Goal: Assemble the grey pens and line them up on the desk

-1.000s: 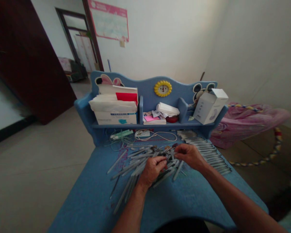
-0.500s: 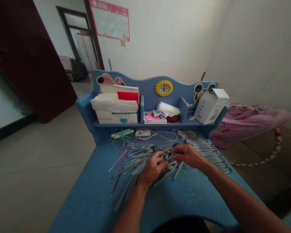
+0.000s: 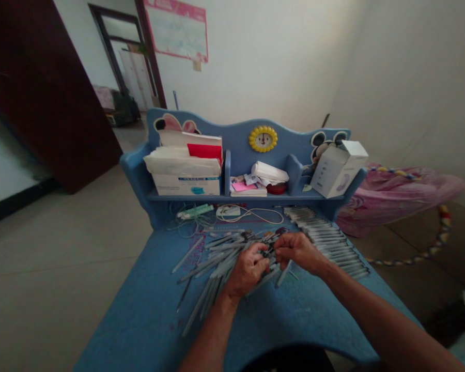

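A loose pile of slim grey, see-through pens (image 3: pixel 220 258) lies in the middle of the blue desk (image 3: pixel 139 305). Over the pile's right part, my left hand (image 3: pixel 248 268) is closed, fingers curled and thumb bent in, around what looks like a pen, mostly hidden. My right hand (image 3: pixel 297 251) faces it a short gap away, thumb and forefinger pinched on a small piece of a pen; the exact part is too small to make out. To the right of this hand, a row of pens with dark ends (image 3: pixel 335 243) lies side by side in a slanted line.
Behind the pile are a white cable (image 3: pixel 261 214) and a pale green item (image 3: pixel 196 211) with thin cords. The shelf holds a carton of papers (image 3: pixel 188 185), a white roll (image 3: pixel 270 171), a yellow-rimmed clock (image 3: pixel 262 139) and a white box (image 3: pixel 338 169).
Both hands stay over the pile, with small finger movements. My right hand has turned slightly, its fingers a little lower and nearer the left hand. The view has shifted marginally.
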The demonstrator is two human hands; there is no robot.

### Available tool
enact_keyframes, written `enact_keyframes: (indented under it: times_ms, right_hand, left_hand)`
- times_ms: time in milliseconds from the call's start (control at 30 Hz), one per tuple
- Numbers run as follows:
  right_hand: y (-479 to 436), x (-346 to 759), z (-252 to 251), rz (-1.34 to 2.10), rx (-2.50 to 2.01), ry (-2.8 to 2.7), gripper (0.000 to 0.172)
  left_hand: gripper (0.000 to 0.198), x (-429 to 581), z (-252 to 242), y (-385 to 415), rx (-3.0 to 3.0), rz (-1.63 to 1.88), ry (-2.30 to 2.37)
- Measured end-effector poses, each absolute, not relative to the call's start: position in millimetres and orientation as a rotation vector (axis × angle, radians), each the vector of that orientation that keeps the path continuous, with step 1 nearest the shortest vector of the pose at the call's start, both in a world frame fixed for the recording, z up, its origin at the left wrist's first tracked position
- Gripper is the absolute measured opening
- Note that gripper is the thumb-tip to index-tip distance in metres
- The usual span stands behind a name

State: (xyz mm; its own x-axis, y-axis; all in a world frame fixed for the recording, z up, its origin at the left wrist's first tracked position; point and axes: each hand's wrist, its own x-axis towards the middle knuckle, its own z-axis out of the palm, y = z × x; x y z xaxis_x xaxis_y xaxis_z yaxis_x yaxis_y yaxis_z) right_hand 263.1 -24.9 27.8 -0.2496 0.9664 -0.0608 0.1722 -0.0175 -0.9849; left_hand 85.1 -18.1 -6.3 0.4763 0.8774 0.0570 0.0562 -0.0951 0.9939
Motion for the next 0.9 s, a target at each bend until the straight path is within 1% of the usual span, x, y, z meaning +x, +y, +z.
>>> enact_keyframes:
  times_ms: [200,367,467,567,633,767,900]
  right_hand:
    - [-24.3,254.9,24.5,1.366,-1.171,-1.349,0.019]
    - [-19.3,233.4,18.9,1.378,-1.058,-1.177,0.041]
    - [-15.9,227.4,17.2,1.42,-1.04,-1.13,0.037]
    - [-12.5,235.4,18.6,1.411,-1.059,-1.115,0.034]
    - [-10.3,247.5,20.5,1.376,-1.063,-1.072,0.033]
    - [-10.2,269.1,20.1,1.329,-1.065,-0.965,0.034]
    - [-18.2,263.6,8.2,1.344,-1.073,-0.896,0.035]
  left_hand:
    - [0.03,89.4,-7.9,-15.7,1.476,0.871,0.827]
    - [0.039,88.5,-3.2,-10.5,1.395,0.979,0.861]
    - [0.044,85.7,-2.6,-7.7,1.426,0.984,0.884]
    - [0.045,84.9,-6.2,-5.7,1.465,0.943,0.879]
    - [0.041,85.4,-9.6,-4.8,1.507,0.909,0.879]
    - [0.024,88.0,-12.5,-5.7,1.624,0.824,0.931]
    - [0.024,93.7,-9.7,-10.7,1.632,0.785,0.956]
